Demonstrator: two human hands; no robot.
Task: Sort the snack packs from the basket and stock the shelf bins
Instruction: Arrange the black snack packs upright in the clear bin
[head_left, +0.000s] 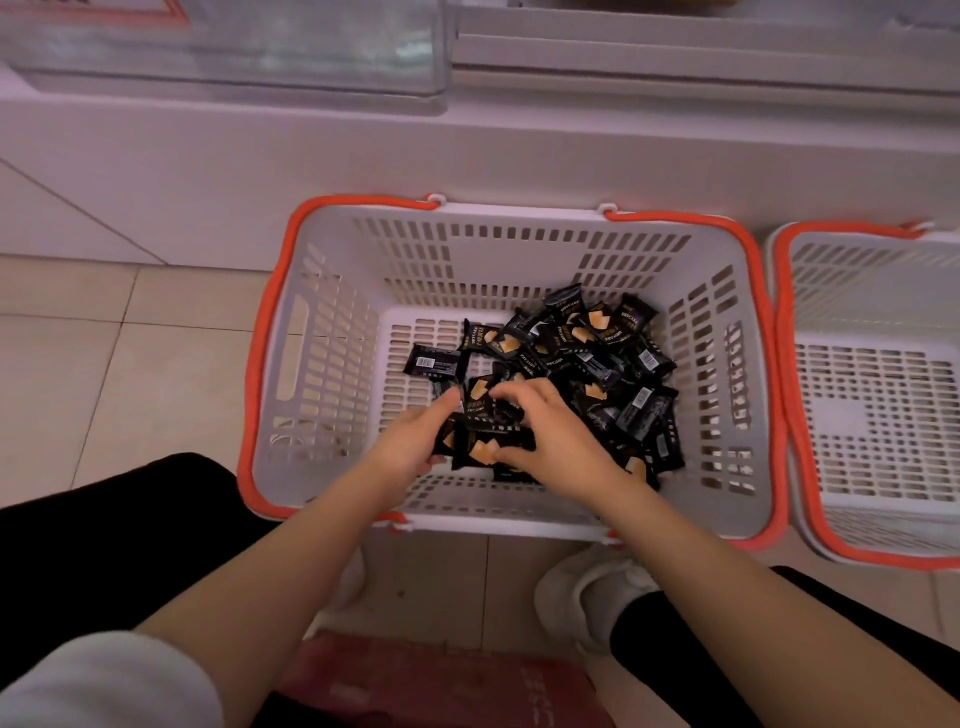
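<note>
A grey basket (332, 364) with an orange rim stood on the tiled floor (78, 364) against the base of a white shelf unit (467, 150). Black snack packs (587, 338) lay heaped toward its right side. Both hands reached into it: the left hand (410, 441) and the right hand (550, 436) together gripped a small stack of packs (483, 447). A second basket (872, 389) stood just beside the first, on the right. A white shoe (587, 597) rested on the floor below.
</note>
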